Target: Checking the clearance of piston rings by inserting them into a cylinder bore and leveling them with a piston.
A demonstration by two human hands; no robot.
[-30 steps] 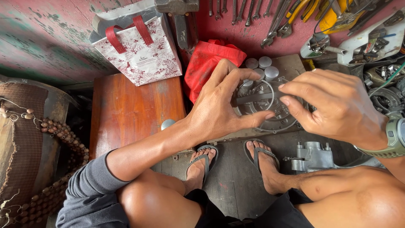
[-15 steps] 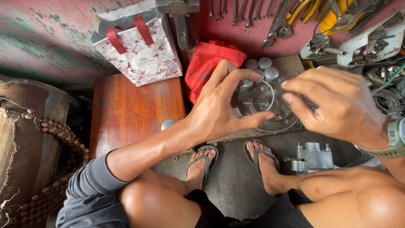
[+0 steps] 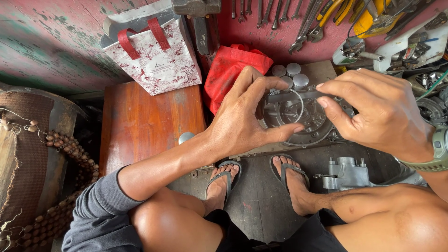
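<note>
From the head camera, your left hand (image 3: pixel 245 119) grips the round grey metal engine cover (image 3: pixel 298 119) by its rim at nine o'clock. Your right hand (image 3: pixel 378 112) pinches its top edge at one o'clock. A red cloth (image 3: pixel 231 70) lies at eleven o'clock.

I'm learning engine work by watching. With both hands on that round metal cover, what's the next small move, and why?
Probably steady the round metal engine cover with the left hand while the right hand presses its thin grey strip down against the cover's face. The strip lies across the upper part, pinched at the right fingertips, and the left thumb and fingers already brace the rim.
</note>
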